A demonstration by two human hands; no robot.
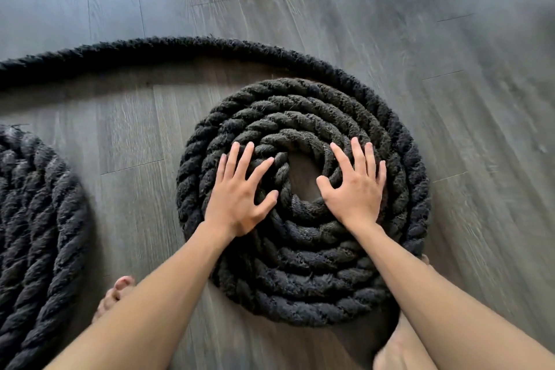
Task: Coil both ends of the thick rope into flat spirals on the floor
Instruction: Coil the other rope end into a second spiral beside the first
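Rope spiral point(300, 252) lies flat beneath our left grip point(237, 198) and right grip point(356, 192), both open-palmed, clasping nothing; we should press evenly and turn together, tightening the gap point(301, 180) between them.

The rope point(303, 249) is looking like thick twisted fibre, black and matt, its strands showing a rough, fuzzy nap with loose hairs standing off the turns. The second coil point(33, 219) at nine o'clock is showing the same coarse, fraying twist, greyer where light is catching it. The floor point(465, 129) is reading as grey wood-grain planks, smooth, giving off a soft sheen toward twelve o'clock.
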